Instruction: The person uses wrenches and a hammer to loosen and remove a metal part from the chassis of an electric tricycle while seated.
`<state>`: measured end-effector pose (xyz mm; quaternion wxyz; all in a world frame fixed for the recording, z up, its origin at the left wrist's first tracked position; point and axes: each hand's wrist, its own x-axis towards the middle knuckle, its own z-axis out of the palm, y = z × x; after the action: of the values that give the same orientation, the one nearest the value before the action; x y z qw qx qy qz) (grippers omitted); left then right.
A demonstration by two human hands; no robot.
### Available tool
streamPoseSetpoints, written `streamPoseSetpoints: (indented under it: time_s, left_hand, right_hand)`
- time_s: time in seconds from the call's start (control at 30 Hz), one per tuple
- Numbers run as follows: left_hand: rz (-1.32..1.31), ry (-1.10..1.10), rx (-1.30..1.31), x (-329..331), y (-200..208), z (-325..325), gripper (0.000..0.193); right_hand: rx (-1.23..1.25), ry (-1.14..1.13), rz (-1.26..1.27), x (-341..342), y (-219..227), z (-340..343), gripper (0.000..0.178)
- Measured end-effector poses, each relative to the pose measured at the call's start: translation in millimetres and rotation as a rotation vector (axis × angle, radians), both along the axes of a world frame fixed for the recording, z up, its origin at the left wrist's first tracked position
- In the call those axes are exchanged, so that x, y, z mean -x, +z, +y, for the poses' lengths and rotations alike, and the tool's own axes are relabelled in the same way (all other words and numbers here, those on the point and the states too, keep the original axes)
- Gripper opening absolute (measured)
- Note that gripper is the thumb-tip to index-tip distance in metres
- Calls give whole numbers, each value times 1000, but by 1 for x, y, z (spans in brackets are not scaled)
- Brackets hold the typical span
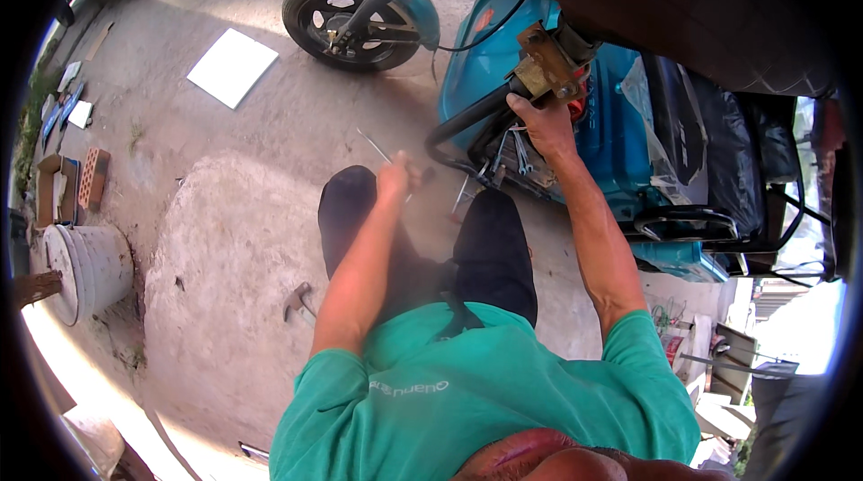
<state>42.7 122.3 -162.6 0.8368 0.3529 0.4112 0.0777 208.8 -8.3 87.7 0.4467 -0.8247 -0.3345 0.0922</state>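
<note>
My left hand (394, 180) is closed on a thin metal rod-like tool (373, 145) above my knees. The hand is slightly blurred, and the tool's exact kind is not clear. Up at the teal three-wheeled vehicle (620, 135), my right hand (542, 124) grips a bent black tube (476, 117), thumb on top and the other fingers mostly hidden. Just beyond that hand, a rusty metal bracket (545, 67) sits at the tube's end. Several wrenches (521, 154) lie below the tube, beside my right wrist.
A hammer (298, 302) lies on the concrete left of my legs. Ahead are a front wheel (346, 27) and a white square panel (233, 67). To the left stand a white bucket (99, 270), a perforated brick (93, 179) and a cardboard box (56, 191).
</note>
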Motion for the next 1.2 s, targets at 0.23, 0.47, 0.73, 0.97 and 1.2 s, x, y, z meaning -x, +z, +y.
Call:
streamPoseSetpoints:
  time_s: [0.23, 0.47, 0.73, 0.97, 1.2]
  left_hand:
    - [-6, -13, 15, 3, 4, 6, 34]
    - [2, -11, 8, 3, 5, 7, 34]
    - [-39, 13, 37, 1, 0, 6, 35]
    - [-41, 3, 58, 0, 8, 3, 36]
    - [-36, -26, -41, 2, 21, 5, 38]
  right_hand:
    - [12, 2, -69, -2, -10, -1, 47]
    - [-98, 52, -26, -14, -29, -2, 54]
    - [-91, 42, -27, -11, -31, -1, 59]
    - [-45, 40, -63, -12, -30, -2, 60]
    - [-59, 45, -12, -5, -23, -1, 62]
